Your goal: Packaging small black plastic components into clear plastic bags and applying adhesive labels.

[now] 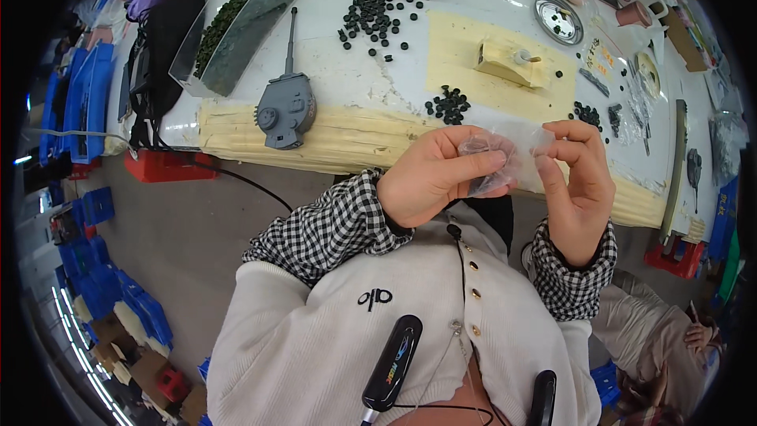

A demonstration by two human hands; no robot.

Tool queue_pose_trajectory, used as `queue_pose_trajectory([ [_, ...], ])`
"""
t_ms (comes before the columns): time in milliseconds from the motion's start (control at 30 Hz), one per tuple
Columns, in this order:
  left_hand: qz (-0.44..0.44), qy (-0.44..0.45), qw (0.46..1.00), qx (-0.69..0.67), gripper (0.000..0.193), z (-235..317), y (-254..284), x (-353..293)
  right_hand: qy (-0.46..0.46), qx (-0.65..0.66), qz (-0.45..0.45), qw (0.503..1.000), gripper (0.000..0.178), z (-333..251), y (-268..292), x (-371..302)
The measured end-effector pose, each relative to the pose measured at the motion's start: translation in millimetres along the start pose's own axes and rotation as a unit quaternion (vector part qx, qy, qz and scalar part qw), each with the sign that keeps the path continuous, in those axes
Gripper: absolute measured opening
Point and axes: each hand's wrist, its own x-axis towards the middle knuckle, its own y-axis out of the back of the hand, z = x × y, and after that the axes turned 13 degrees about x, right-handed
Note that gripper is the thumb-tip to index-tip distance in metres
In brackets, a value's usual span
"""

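A small clear plastic bag (523, 144) is stretched between my two hands above the table's front edge. My left hand (434, 173) is closed on one end of it, thumb laid over the crumpled film. At the bag's other edge, the curled fingers and thumb of my right hand (579, 189) pinch the film. What the bag contains, if anything, I cannot make out. Just beyond my left hand lies a small heap of black round parts (448, 105). Another cluster of dark parts (587, 114) lies beyond my right hand.
A grey model tank turret (285, 110) with a long barrel sits left. Behind it stands a clear bin (229, 31) of dark green parts. More black wheels (378, 16) are scattered mid-table. A tan block (512, 63), a round metal dish (558, 20) and a seated person (654, 331) are rightward.
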Motion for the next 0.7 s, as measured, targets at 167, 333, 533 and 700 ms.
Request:
queue_pose_trajectory([
  [167,0.079,-0.049,0.995,-0.035,0.022,10,12,-16,-0.087,0.049,0.04,0.994,0.005,16,6,7],
  [333,0.116,-0.087,0.989,-0.02,0.025,22,22,-28,0.04,-0.2,-0.003,0.979,0.01,39,3,10],
  [533,0.106,-0.088,0.99,-0.032,0.025,20,28,-28,0.047,-0.216,0.011,0.975,0.012,43,3,9],
  [700,0.108,-0.084,0.99,-0.03,0.025,22,26,-29,0.039,-0.212,0.036,0.976,0.014,42,9,8],
])
